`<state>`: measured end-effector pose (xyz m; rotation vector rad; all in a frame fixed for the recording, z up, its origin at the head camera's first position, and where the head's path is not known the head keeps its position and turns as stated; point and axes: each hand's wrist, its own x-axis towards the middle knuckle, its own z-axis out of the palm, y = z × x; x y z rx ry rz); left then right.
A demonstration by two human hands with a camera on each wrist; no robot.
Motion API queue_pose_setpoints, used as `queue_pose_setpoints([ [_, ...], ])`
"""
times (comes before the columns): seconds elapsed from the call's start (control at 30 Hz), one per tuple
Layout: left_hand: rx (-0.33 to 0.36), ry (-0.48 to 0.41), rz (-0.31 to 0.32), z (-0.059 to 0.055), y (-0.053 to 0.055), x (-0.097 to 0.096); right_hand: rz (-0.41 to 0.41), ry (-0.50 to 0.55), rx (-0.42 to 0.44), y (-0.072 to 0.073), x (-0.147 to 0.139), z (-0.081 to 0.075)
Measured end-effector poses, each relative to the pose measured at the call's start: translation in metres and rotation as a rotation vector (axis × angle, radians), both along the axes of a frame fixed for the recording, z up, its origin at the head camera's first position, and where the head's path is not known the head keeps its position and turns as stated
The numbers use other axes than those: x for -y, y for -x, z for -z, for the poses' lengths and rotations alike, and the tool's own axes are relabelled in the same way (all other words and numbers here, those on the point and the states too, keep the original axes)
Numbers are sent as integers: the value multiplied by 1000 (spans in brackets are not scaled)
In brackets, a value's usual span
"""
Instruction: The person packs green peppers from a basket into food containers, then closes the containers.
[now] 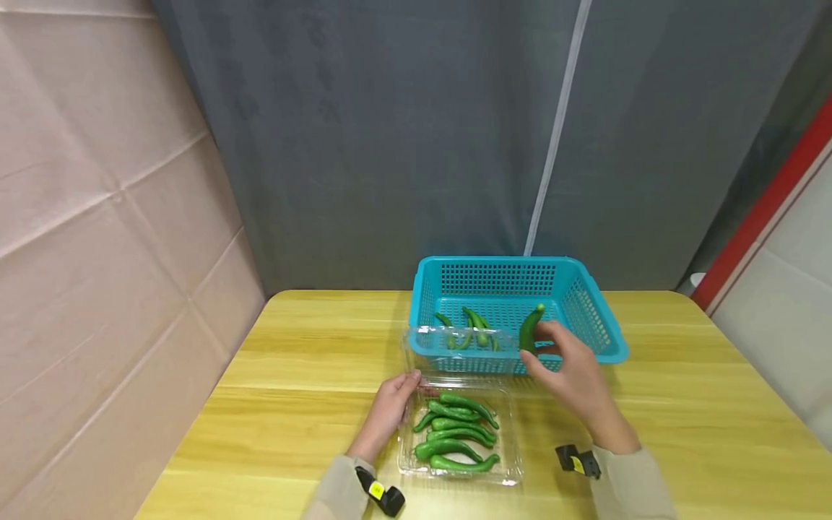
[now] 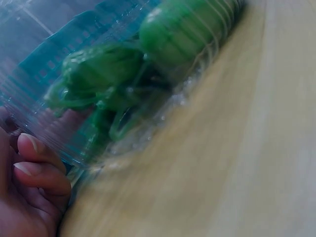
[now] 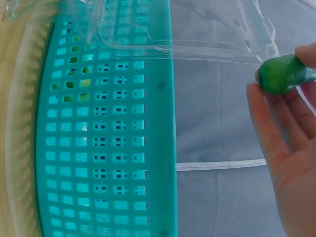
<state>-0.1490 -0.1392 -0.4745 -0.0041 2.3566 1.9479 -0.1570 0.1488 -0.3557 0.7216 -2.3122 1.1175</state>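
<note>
My right hand [image 1: 573,372] pinches a dark green chili pepper [image 1: 530,328] between thumb and fingers, above the front rim of the blue basket. In the right wrist view the blunt end of this pepper [image 3: 281,75] sticks out past the fingertips. A clear plastic clamshell box [image 1: 513,462] lies with its lid [image 1: 455,370] tipped back against the basket. Several green chili peppers [image 1: 461,426] lie side by side in its base. At the box's left hinge corner, my left hand [image 1: 388,408] grips the edge, its curled fingers [image 2: 44,175] beside the plastic wall.
The blue perforated basket [image 1: 591,318] stands at the back of the wooden table [image 1: 312,361], with several smaller chili peppers [image 1: 477,321] at its left, partly behind the clear lid. A grey curtain [image 1: 377,144] hangs behind the table. Both wrists wear black straps with small cameras.
</note>
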Motion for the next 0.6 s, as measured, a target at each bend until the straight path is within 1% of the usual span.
queue_pose_setpoints([
  [0.13,-2,7,-3,0,0,0,-49,-18,-57,-2,0,-3],
  [0.23,-4,8,-8,0,1,0,-101,-34,-73,-3,1,-5],
  [0.43,-3,-5,-10,0,1,0,-200,-59,-21,-7,5,-7],
  [0.6,0,7,-8,0,0,0,-283,-88,53,-8,6,-1],
])
